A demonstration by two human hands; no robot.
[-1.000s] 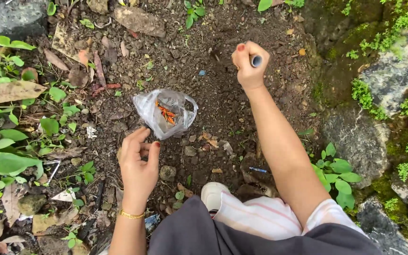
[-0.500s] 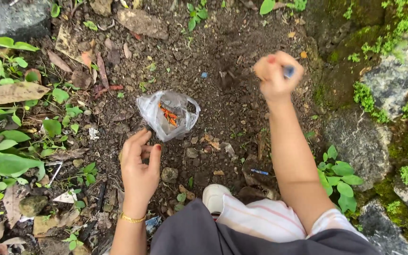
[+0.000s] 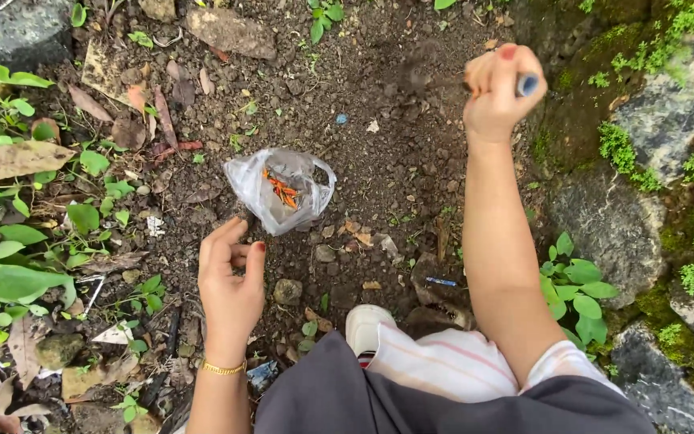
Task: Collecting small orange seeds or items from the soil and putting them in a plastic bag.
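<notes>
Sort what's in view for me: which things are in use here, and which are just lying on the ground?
In use: tool handle in right hand; clear bag near left hand.
Lying about: dry leaf, flat stone, blue scrap.

Dry brown leaf (image 3: 14, 159), green plants (image 3: 10, 273); mossy rocks (image 3: 652, 137), white shoe (image 3: 367, 325)

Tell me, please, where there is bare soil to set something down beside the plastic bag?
Bare soil lies between the plastic bag and the right hand, and beyond the bag. Left of it, dry leaves and green plants crowd the ground.
</notes>
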